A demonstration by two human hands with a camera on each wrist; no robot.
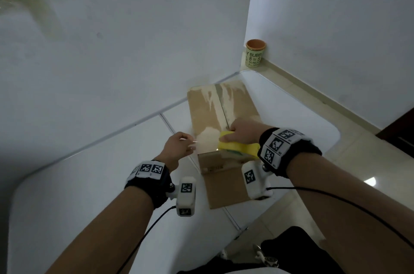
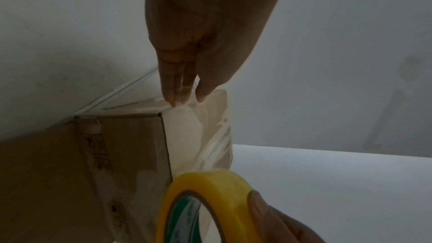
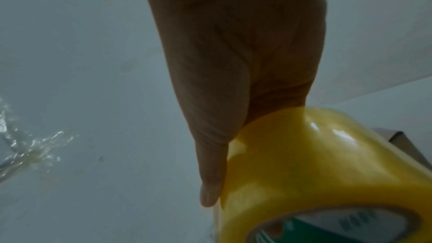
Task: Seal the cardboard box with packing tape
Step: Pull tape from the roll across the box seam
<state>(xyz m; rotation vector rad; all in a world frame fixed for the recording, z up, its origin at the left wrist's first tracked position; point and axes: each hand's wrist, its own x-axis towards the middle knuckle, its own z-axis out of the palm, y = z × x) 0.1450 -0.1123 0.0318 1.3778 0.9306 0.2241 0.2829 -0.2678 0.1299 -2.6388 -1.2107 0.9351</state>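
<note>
**Pulling the tape end free before I lay it on the seam**

I judge that I am at the start of a strip: the free end is out, but nothing new is stuck down yet. To do it well I should keep the film tight between my two hands, so it does not fold on itself, bring it in line with the centre seam, and press it from one end toward the other.

My left hand [image 1: 178,147] pinches the clear tape end [image 2: 187,90] between thumb and fingertips, just beside the near left corner of the cardboard box [image 1: 220,109]. My right hand [image 1: 240,132] is curled around the yellow packing tape roll [image 1: 237,147], thumb on its outer face, holding it at the near edge of the box top.

The box stands on the white bench [image 1: 89,184], pushed close to the wall.
</note>
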